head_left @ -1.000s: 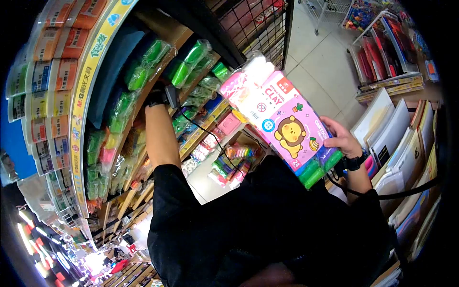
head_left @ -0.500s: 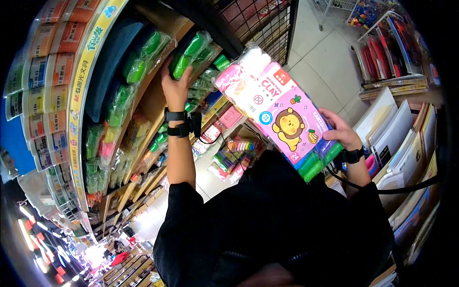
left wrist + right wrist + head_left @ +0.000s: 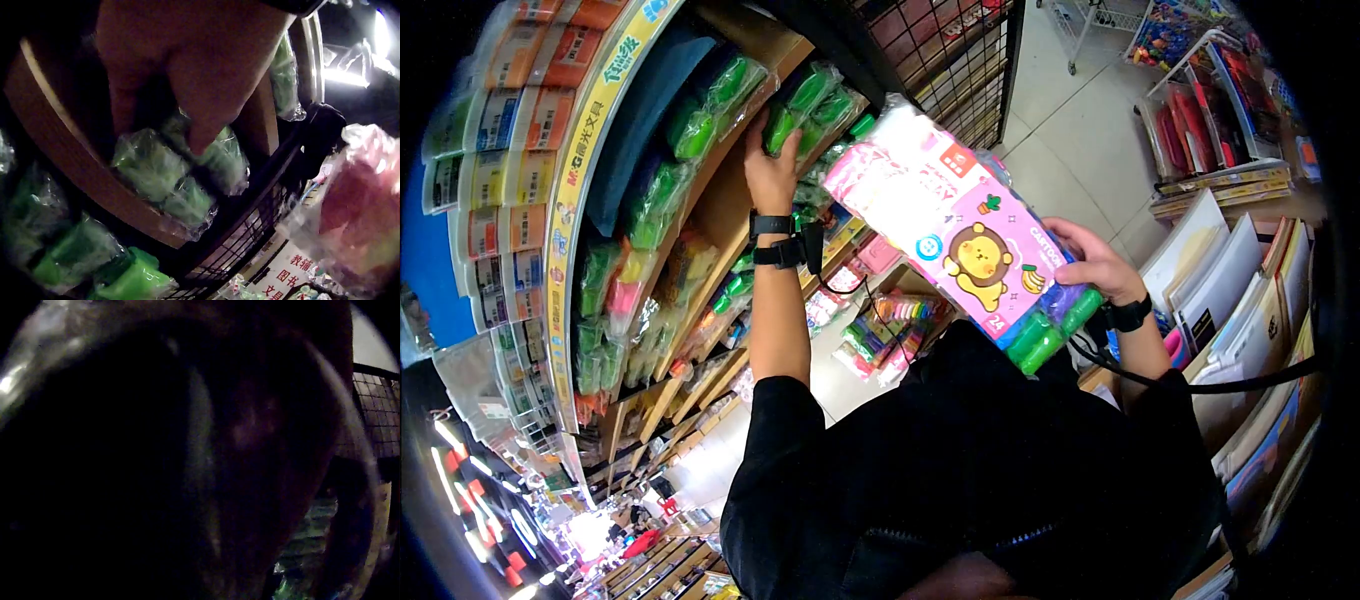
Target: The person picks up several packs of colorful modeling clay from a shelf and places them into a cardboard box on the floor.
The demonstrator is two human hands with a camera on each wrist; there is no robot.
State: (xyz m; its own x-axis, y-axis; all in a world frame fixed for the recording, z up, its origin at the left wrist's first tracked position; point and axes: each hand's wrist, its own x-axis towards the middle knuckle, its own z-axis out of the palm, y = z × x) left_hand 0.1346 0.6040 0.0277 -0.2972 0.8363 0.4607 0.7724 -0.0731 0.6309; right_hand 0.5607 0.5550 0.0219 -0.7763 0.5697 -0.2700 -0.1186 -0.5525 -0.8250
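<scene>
Close to me, a person's right hand (image 3: 1105,268) is grasping a large pink pack of clay (image 3: 960,225), the thumb lying over its front near the edge. The pack is slanting in front of the black top (image 3: 970,450), showing a cartoon lion (image 3: 980,262) in the middle and green blocks (image 3: 1040,343) at its lower end, while glare is washing out the upper part. The left hand (image 3: 772,178) is gripping a green packet (image 3: 808,92) on the shelf (image 3: 730,160), its thumb and fingers straddling the wrapper. A black wire grid (image 3: 960,60) is standing beyond, and white folders (image 3: 1195,245) are standing beside the right forearm (image 3: 1152,362).
</scene>
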